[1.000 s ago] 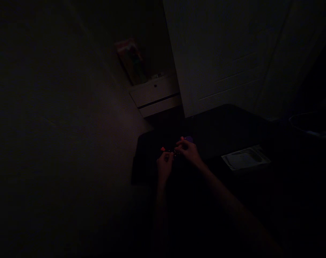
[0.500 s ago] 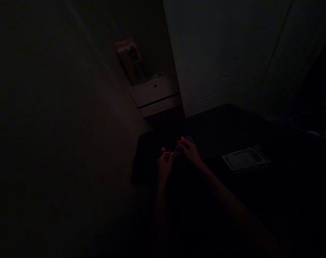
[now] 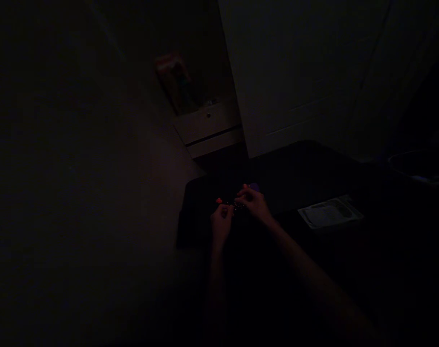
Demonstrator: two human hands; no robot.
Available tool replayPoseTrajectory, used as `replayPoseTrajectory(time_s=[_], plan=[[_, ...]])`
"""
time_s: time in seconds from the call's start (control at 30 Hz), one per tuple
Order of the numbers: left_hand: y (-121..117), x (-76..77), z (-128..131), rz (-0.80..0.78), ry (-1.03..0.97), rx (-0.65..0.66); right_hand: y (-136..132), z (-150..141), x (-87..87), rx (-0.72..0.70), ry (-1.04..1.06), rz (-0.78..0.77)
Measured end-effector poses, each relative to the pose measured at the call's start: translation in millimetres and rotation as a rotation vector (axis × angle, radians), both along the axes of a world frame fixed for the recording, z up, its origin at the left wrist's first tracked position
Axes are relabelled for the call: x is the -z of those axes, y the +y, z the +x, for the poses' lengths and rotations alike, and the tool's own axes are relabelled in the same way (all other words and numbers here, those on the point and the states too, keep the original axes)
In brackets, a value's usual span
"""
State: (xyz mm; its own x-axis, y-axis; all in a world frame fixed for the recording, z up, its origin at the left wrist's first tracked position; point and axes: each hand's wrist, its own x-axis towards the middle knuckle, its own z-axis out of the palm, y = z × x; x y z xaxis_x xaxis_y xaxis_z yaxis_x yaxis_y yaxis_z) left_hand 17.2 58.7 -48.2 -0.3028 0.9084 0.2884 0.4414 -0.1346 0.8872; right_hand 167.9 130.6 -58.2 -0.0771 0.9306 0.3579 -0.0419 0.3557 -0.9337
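The scene is very dark. On a dark tabletop (image 3: 295, 173), several tiny pale beads or bits (image 3: 238, 206) lie scattered between my two hands. My left hand (image 3: 221, 221) is closed in a pinch at the left edge of these bits; what its fingers hold is too small to make out. Just beyond it sits a small glowing red-orange piece (image 3: 219, 200). My right hand (image 3: 254, 203) hovers at the right of the bits with thumb and fingers curled close together, its contents unclear. Behind its knuckles shows a purple object (image 3: 254, 186), partly hidden, with a small reddish thing (image 3: 245, 186) beside it.
A flat pale packet or booklet (image 3: 330, 213) lies to the right of my right arm. Past the table stand a white drawer unit (image 3: 214, 130) with a red and green box (image 3: 174, 82) on it, and a large white panelled door (image 3: 299, 72). A wall is at the left.
My right hand's fingers lift slightly, then come back down toward the small bits. My left hand stays in place. The light flickers and is dimmer now.
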Motion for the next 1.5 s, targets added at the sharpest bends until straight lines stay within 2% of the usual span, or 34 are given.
replayPoseTrajectory(time_s=[0.13, 0.3, 1.13, 1.5], plan=[[1.2, 2.1, 0.3, 0.005, 0.007, -0.007, 1.0, 0.8, 1.1, 0.04, -0.045, 0.018], [4.5, 7.8, -1.0, -0.006, 0.002, -0.002, 2.5, 1.1, 4.8, -0.022, -0.04, 0.03], [0.9, 8.9, 1.6, 0.003, 0.003, 0.001, -3.3, 2.6, 1.2, -0.003, -0.053, 0.078], [5.1, 11.7, -1.0, 0.005, -0.023, 0.022, -0.8, 0.9, 2.2, -0.031, -0.019, 0.016]])
